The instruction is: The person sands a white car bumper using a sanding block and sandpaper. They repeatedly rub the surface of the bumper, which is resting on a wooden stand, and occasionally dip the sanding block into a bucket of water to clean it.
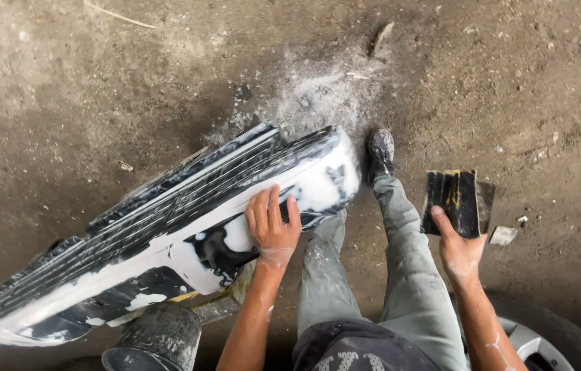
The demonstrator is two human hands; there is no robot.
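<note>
A long black car bumper panel, smeared with white filler and dust, lies tilted across the left and middle of the view. My left hand rests flat on its white-coated right end, fingers together and pointing away from me. My right hand is held out to the right, off the panel, gripping a black rectangular sanding block with worn yellowish marks. My legs in dusty grey trousers and a black shoe show between the two hands.
The ground is bare packed dirt with a patch of white sanding dust beyond the panel's end. A dark bucket stands under the panel at the bottom. A wheel with tyre sits at the bottom right. Small scraps lie around.
</note>
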